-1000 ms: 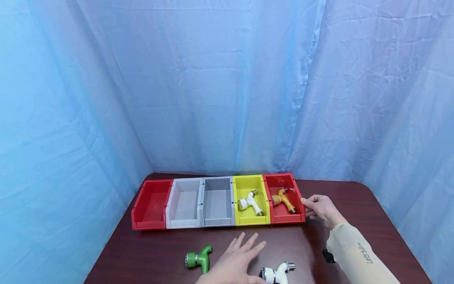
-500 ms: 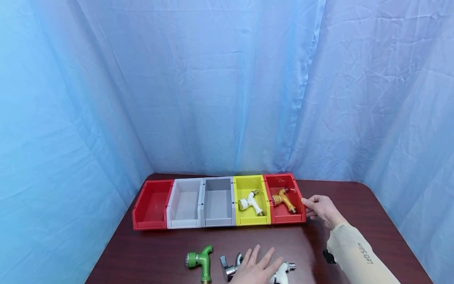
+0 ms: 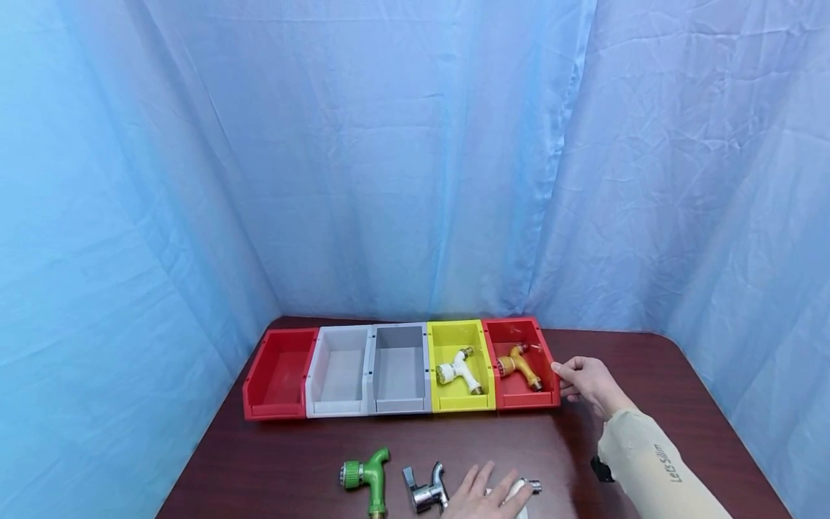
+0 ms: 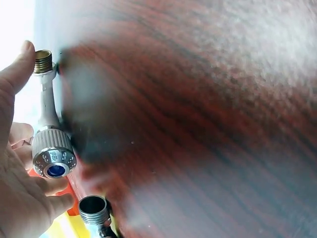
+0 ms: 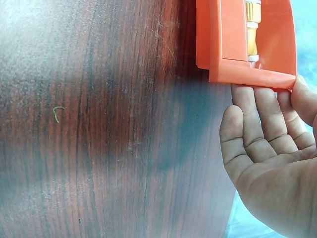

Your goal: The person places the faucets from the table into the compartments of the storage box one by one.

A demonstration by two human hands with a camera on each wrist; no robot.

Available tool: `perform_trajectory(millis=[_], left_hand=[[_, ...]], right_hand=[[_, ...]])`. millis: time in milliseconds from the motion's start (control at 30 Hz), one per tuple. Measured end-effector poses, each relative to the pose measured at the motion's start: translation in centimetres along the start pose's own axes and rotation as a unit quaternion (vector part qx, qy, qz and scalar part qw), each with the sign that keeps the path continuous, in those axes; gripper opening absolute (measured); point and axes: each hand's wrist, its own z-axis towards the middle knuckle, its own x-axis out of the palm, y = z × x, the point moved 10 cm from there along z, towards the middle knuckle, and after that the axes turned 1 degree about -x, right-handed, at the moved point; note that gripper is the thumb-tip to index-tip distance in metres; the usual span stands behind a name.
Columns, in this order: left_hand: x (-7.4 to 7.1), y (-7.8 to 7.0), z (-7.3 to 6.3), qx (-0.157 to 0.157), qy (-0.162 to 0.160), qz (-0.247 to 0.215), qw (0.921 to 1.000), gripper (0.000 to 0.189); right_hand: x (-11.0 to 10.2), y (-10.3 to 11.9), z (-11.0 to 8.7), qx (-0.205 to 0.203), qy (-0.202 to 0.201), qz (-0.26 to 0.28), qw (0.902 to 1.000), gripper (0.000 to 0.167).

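Note:
My left hand (image 3: pixel 483 497) reaches over a white faucet (image 3: pixel 534 486) on the table, its fingers spread and covering most of the body. In the left wrist view, the thumb lies beside the brass thread of this white faucet (image 4: pixel 48 106), and the fingers are behind its ribbed knob. Just left of the hand lies a chrome faucet (image 3: pixel 424 496) with a lever. A green faucet (image 3: pixel 372 476) is farther left. My right hand (image 3: pixel 588 382) pinches the side wall of the right-hand red bin (image 5: pixel 252 77), thumb at the rim and fingers against the outside. That bin contains a yellow-orange faucet (image 3: pixel 521 366).
The joined row continues leftward with a yellow bin (image 3: pixel 463 405) containing another white faucet (image 3: pixel 459 371), a grey bin (image 3: pixel 398 367), a white bin (image 3: pixel 339 367) and another red bin (image 3: pixel 279 371). Blue curtains (image 3: pixel 415 158) surround the dark wooden table (image 3: pixel 622 360).
My left hand has moved right and toward the front edge, from beside the green faucet onto the white one, uncovering the chrome faucet. The right hand stays at the red bin.

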Motion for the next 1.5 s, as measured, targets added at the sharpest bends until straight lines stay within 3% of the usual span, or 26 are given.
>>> perform_trajectory(millis=[233, 500, 700, 800, 1033, 1200, 1333, 1500], left_hand=[[-0.3, -0.5, 0.6, 0.009, -0.013, 0.063, 0.9979, 0.06], [-0.1, -1.1, 1.3, -0.016, -0.036, 0.078, 0.9962, 0.053], [-0.6, -1.4, 1.0, 0.01, -0.056, 0.119, 0.9913, 0.054], [-0.6, -1.1, 0.8, 0.02, -0.033, 0.108, 0.9934, 0.054], [-0.5, 0.0, 0.6, 0.001, 0.036, 0.087, 0.9955, 0.051], [-0.8, 0.7, 0.4, 0.009, 0.066, 0.076, 0.9949, 0.05], [-1.7, 0.5, -0.1, 0.038, 0.026, 0.116, 0.9922, 0.048], [-2.8, 0.0, -1.0, 0.064, -0.056, 0.18, 0.9799, 0.046]], right_hand=[[-0.1, 0.0, 0.0, -0.002, 0.001, 0.002, 1.0, 0.03], [0.0, 0.0, 0.1, -0.006, 0.004, 0.0, 1.0, 0.032], [0.0, 0.0, 0.2, -0.008, 0.0, -0.001, 1.0, 0.031], [0.0, -0.1, 0.2, -0.007, -0.001, -0.003, 1.0, 0.031], [0.0, -0.2, 0.1, -0.006, -0.001, -0.002, 1.0, 0.031], [0.1, -0.3, 0.2, -0.008, -0.002, 0.0, 1.0, 0.031], [0.1, -0.3, 0.2, -0.009, -0.002, 0.001, 1.0, 0.031], [0.0, -0.1, 0.2, -0.005, -0.002, 0.002, 1.0, 0.031]])
